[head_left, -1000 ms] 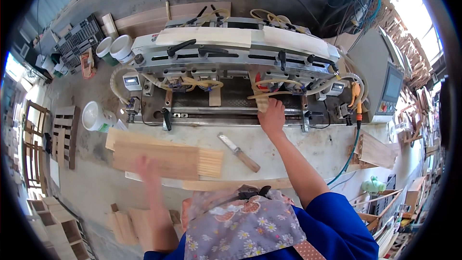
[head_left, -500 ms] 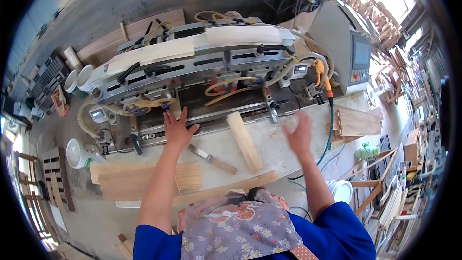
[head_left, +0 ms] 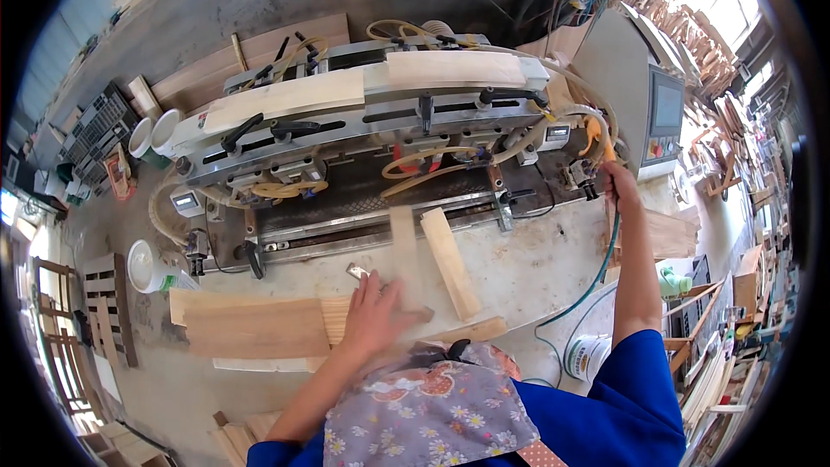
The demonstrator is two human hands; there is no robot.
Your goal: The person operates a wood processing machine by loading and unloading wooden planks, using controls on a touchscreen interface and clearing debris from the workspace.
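On the right, my right hand is closed around the lower end of an orange air blow gun, which has a teal hose running down from it. My left hand is low over the near edge of the worktable, smeared by motion. Against its fingers is a blurred pale wooden strip; whether they grip it I cannot tell. A knife-like tool with a flat metal blade lies partly hidden under that hand. Just to the right, a second wooden strip rests on the table.
A long clamping machine with hoses and black levers spans the back. Wooden boards lie at the near left, and another board along the front edge. A control cabinet stands right; white buckets stand left.
My left hand has moved from the machine bed toward me, and the wooden strip beneath it has left the machine. My right hand has moved right and taken hold of the air blow gun.
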